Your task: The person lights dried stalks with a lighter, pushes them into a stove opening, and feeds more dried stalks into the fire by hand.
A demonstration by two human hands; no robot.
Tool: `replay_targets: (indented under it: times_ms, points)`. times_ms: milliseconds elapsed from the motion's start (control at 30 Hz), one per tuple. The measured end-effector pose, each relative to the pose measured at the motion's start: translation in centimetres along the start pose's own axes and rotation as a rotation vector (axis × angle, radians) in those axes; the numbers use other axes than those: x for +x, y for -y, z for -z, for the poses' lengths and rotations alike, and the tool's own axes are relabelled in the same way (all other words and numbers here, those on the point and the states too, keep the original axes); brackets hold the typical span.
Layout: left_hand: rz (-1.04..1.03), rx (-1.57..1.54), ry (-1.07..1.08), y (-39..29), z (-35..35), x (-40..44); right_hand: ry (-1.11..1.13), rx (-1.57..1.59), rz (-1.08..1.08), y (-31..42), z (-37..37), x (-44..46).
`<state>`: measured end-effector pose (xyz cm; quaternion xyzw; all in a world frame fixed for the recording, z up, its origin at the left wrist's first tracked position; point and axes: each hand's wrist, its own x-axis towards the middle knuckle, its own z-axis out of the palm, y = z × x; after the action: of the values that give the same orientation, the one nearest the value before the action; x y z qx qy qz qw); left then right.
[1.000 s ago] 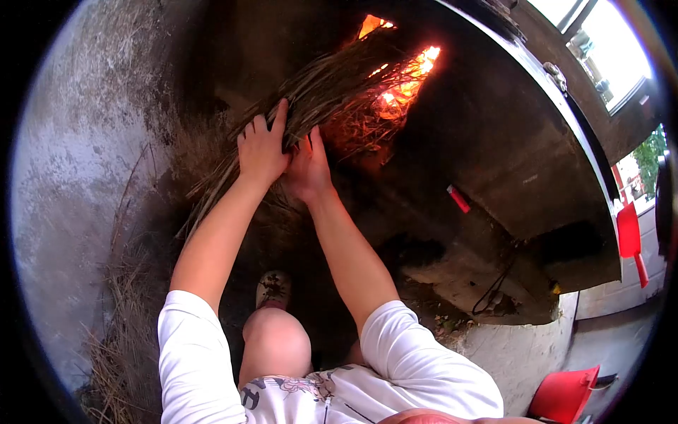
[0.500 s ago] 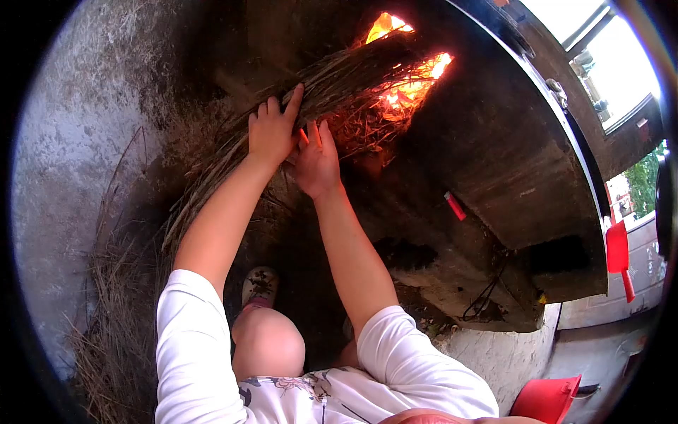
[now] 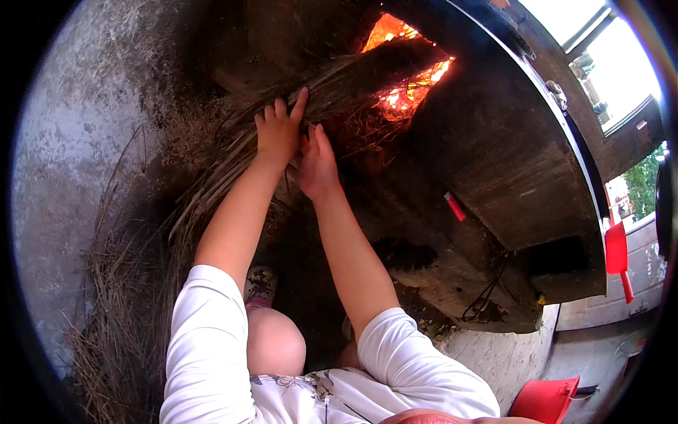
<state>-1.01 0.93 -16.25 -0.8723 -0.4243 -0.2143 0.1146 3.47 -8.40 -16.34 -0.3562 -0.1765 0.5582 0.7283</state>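
A long bundle of dry stalks [image 3: 224, 169] slants up to the right, its far end inside the glowing stove opening. Across its upper side lies my left hand [image 3: 280, 133], fingers bent over the stalks and the index finger stretched out. Against the lower side presses my right hand [image 3: 318, 166], fingers pointing up, so the bundle is held between both hands. Part of the right fingers is hidden by shadow and the left hand. Flames [image 3: 404, 97] burn above and below the bundle's dark far end.
Loose dry stalks [image 3: 120, 332] are heaped by the wall at the left. On the stove's ledge lies a red lighter-like object [image 3: 455, 206]. A red dustpan-like tool [image 3: 617, 256] hangs at the right; a red container [image 3: 545, 401] stands at the lower right.
My left hand and arm have shifted slightly right, and the bundle reaches a little farther into the opening. The flames look smaller and less bright. My right hand has barely moved.
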Motion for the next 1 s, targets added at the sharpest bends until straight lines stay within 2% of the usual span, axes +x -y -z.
replay_targets:
  times_ms: [67,133,233,367,433,567,633,667,767,833,867,933,967,1000]
  points:
    - [0.016,0.005,0.063,-0.3,0.5,0.1,0.043,-0.004,0.003,0.2,-0.2,-0.5]
    - [0.024,-0.020,0.224,-0.2,1.6,0.2,0.104,-0.013,-0.042,0.6,-0.2,-0.9]
    - [0.055,-0.012,0.288,-0.5,2.7,-0.1,0.081,0.035,-0.028,0.7,0.2,-1.3]
    - [0.052,0.022,0.236,-0.5,3.9,-1.5,-0.079,-0.041,-0.023,1.7,-0.3,-4.1]
    - [0.060,-0.067,0.272,-0.3,5.1,-2.1,-0.187,-0.163,-0.083,2.2,-0.4,-5.2]
    - [0.069,-0.100,0.259,-0.1,6.7,-3.5,-0.133,-0.278,-0.135,2.8,0.9,-6.3]
    - [0.032,-0.165,0.206,0.1,7.6,-4.8,-0.082,-0.483,-0.184,3.3,1.1,-7.3]
    - [0.032,-0.162,0.209,0.3,7.8,-5.6,-0.081,-0.480,-0.186,3.4,1.2,-7.8]
    - [0.015,-0.296,0.092,0.8,8.0,-9.1,-0.110,-0.571,-0.225,3.7,1.4,-9.4]
    - [-0.006,-0.464,-0.046,1.5,8.4,-12.4,-0.212,-0.650,-0.249,3.6,1.5,-10.6]
    - [-0.001,-0.461,-0.039,2.2,8.9,-14.4,-0.210,-0.649,-0.258,3.8,1.8,-11.3]
    - [-0.002,-0.660,-0.092,3.7,10.3,-18.7,-0.131,-0.836,-0.340,3.9,2.6,-13.0]
    - [0.009,-0.644,-0.070,4.3,10.9,-21.0,-0.123,-0.878,-0.325,3.8,2.9,-14.0]
    - [0.100,-0.800,0.082,5.3,11.7,-23.4,-0.088,-0.864,-0.331,3.8,3.8,-14.6]
